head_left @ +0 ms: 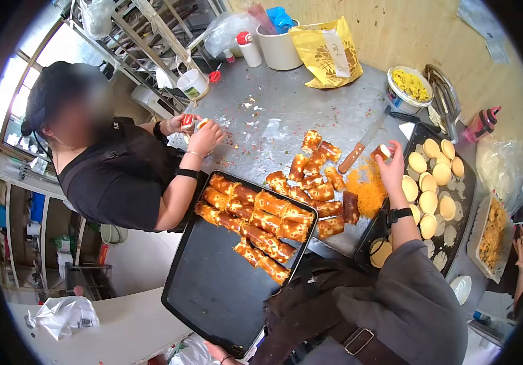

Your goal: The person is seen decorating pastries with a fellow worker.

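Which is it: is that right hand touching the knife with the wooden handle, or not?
Apart. The head view shows a strip of metal tabletop between the right hand and the wooden-handled knife.

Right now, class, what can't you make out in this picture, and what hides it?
All in the head view:
- Left hand: its grip is too small to judge; the bottom edge cuts off its forearm.
- Roll: partly covered by the right hand.
- Yellow bag: print too small to read.
- Far-right person: mostly cut off by the dark lens rim.
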`<control>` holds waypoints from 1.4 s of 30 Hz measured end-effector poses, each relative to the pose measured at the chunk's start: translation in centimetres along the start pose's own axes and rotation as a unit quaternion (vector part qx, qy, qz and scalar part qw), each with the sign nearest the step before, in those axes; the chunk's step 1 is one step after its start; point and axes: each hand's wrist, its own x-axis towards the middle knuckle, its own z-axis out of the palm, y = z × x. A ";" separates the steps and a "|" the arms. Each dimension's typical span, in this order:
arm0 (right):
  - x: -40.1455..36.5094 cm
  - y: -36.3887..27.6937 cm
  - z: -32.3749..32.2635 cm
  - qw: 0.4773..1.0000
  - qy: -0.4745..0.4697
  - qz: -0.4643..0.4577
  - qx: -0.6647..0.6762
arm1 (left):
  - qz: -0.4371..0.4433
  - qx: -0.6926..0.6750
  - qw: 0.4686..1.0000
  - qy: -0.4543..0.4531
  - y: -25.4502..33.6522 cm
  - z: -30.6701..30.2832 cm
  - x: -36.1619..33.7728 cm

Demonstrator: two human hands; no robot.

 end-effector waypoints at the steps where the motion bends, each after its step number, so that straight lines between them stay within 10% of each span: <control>1: 0.3 0.4 -0.6 1.000 0.012 0.010 0.007 | -0.003 -0.022 1.000 -0.004 1.1 0.4 -0.9; 36: -1.0 2.7 -2.2 0.947 -0.170 0.000 -0.273 | 0.035 0.033 0.998 0.033 3.9 0.9 -3.1; 42: -1.9 3.2 -2.2 0.975 -0.098 0.137 0.143 | 0.001 0.021 1.000 0.004 4.9 0.7 -4.4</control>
